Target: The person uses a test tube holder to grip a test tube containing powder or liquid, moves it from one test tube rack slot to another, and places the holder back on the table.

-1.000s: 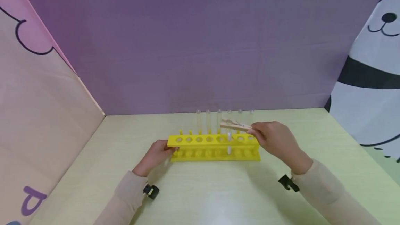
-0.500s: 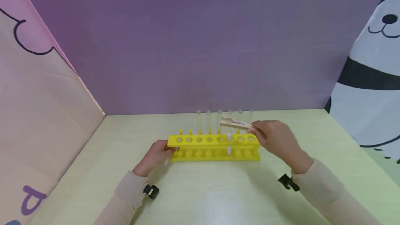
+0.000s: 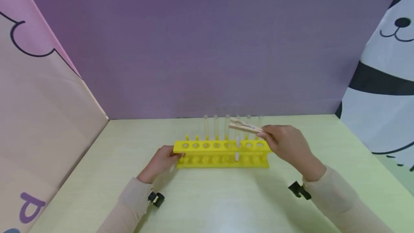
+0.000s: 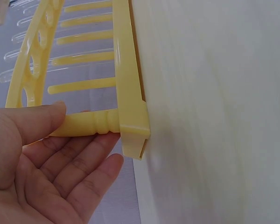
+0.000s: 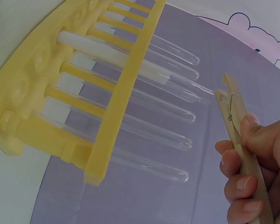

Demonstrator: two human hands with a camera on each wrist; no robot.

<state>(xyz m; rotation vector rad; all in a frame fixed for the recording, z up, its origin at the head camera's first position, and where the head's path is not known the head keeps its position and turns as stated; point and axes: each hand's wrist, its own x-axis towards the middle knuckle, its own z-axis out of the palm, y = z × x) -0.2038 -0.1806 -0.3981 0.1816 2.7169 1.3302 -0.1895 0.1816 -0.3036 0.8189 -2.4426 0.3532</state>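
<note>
A yellow test tube rack (image 3: 200, 150) stands on the table, facing me. My left hand (image 3: 162, 159) grips its left end; in the left wrist view the thumb and fingers pinch the end post (image 4: 79, 123). My right hand (image 3: 289, 146) holds a wooden test tube clamp (image 3: 247, 128) by its handle, above the rack's right half. One test tube with white contents (image 5: 107, 53) sits in a rack hole, its clear upper part reaching to the clamp's tip. Whether the clamp's jaws pinch that tube, I cannot tell.
Several clear test tubes (image 3: 216, 127) stand upside down along the back of the rack, on yellow pegs (image 3: 187, 137), close behind the clamp. The pale table (image 3: 207, 193) ends at a purple backdrop (image 3: 207, 53). Printed panels (image 3: 42, 107) stand at both sides.
The clamp's tip has moved slightly up and to the right with my right hand. The tube with white contents now leans a little. My left hand stays on the rack.
</note>
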